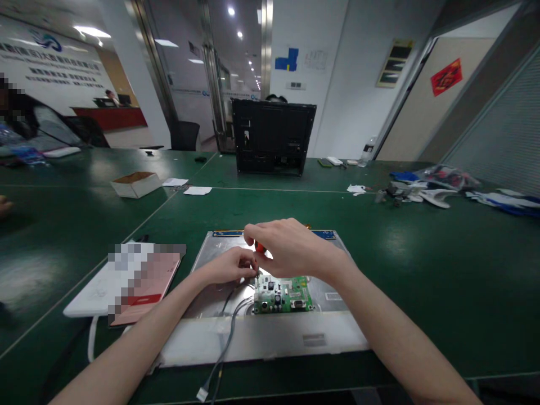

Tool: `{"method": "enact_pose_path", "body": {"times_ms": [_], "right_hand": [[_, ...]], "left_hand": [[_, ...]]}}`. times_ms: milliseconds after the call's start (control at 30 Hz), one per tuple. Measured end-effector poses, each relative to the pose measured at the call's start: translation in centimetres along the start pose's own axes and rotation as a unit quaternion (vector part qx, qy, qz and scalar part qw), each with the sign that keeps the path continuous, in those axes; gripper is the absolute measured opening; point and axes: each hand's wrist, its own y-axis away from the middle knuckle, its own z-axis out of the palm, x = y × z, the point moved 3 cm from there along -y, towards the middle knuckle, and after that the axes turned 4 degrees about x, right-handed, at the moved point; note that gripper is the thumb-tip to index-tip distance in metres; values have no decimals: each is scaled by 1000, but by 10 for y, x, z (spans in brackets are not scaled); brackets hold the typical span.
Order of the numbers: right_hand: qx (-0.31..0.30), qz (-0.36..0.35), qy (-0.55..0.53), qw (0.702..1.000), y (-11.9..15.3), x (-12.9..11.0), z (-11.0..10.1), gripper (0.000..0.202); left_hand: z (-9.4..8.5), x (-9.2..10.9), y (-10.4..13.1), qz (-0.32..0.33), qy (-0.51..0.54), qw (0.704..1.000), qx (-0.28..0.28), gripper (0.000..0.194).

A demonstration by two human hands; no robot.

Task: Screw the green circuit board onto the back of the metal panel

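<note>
A metal-backed display panel [270,340] lies flat in front of me, and a green circuit board [282,293] sits on its back. My right hand [291,247] is wrapped round a screwdriver [260,247] with a red-orange handle, held steeply over the board's upper left corner. Beside the tool's lower end, my left hand [234,264] has thumb and fingers pinched together at that corner. Whatever is between its fingertips is too small to make out. Grey cables [232,332] run from the board's left side over the panel's front edge, ending in a white connector [202,394].
Left of the panel are a white device [90,295] and a pinkish folder [162,275]. Farther back on the green table [422,281] stand an open cardboard box [135,184] and a black monitor casing [274,138]. Bags and scraps [422,188] lie at the far right.
</note>
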Motion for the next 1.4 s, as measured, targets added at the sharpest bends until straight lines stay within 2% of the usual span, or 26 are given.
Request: {"method": "enact_pose_path", "body": {"times_ms": [233,367,533,633,800,1000,1133,1400], "right_hand": [[23,28,73,997,-3,4,5,18],[25,10,49,998,0,1,3,18],[2,-9,14,1000,2,-2,2,20],[11,1,28,1000,-1,-1,4,18],[26,38,75,996,-3,4,7,19],[20,-10,25,999,0,-1,4,22],[13,-8,13,1000,-1,-2,3,21],[30,16,72,997,-5,-1,9,19]], "left_hand": [[-1,4,1,13,-9,1000,0,11],[-1,5,1,30,-3,1000,-3,11],[0,1,1,17,0,1000,-3,11],[0,0,0,17,3,1000,5,12],[0,4,0,7,30,999,-15,10],[-1,4,0,37,8,999,-2,7],[0,0,0,35,-5,999,10,11],[-4,0,0,27,-39,999,13,15]]}}
